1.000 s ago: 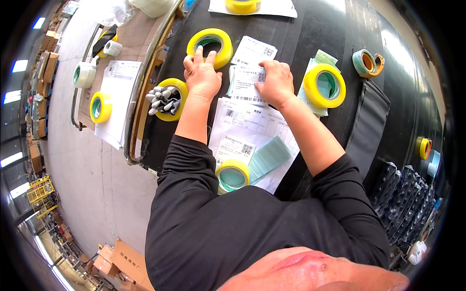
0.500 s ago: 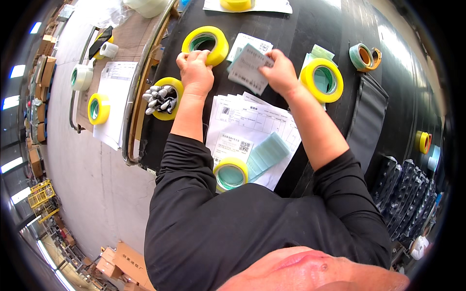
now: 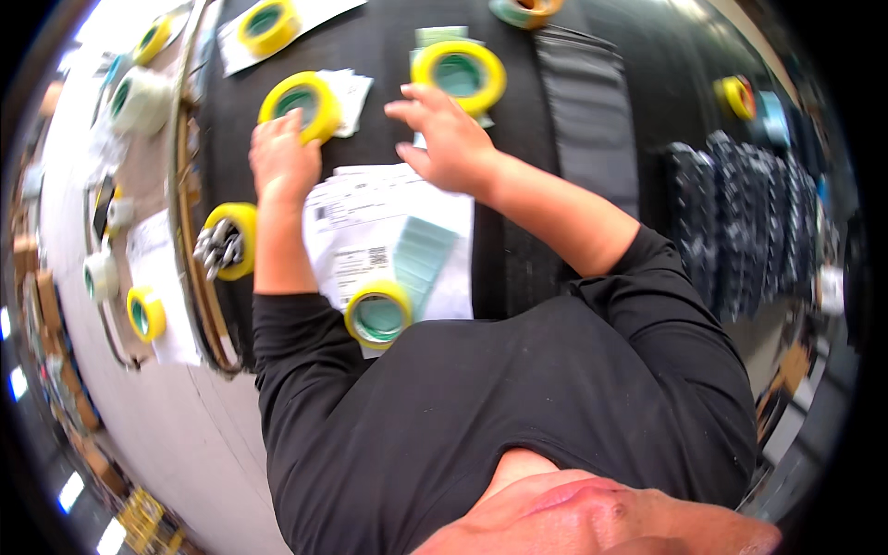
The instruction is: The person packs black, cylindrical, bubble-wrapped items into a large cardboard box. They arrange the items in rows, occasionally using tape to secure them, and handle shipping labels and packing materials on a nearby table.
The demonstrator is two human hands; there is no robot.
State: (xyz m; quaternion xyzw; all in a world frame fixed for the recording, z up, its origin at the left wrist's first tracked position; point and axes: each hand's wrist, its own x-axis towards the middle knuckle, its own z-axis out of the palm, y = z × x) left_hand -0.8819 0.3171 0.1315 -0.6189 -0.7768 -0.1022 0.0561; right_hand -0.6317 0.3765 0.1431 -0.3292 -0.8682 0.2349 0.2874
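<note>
My left hand (image 3: 282,159) grips the near-left rim of a yellow tape roll (image 3: 326,109) with a green core. White labels (image 3: 352,98) stick out from beside and partly under that roll. My right hand (image 3: 449,143) is raised with its fingers apart and nothing in it. It hovers just below another yellow tape roll (image 3: 491,78), which lies over pale green slips (image 3: 441,35). Between my forearms lie printed sheets (image 3: 344,205) with a light-blue folded label strip (image 3: 423,259) and a smaller yellow tape roll (image 3: 401,298) on top.
Grey gloves (image 3: 219,245) sit in a tape roll (image 3: 244,220) at the black table's left edge. A flat black sheet-like piece (image 3: 587,116) lies to the right. Wrapped dark bundles (image 3: 740,231) stand beyond it. A side table (image 3: 153,190) with more rolls stands left.
The right hand has let go of the labels it held and opened, moving toward the right-hand tape roll. The left hand stays on its tape roll. The whole view has turned and shifted.
</note>
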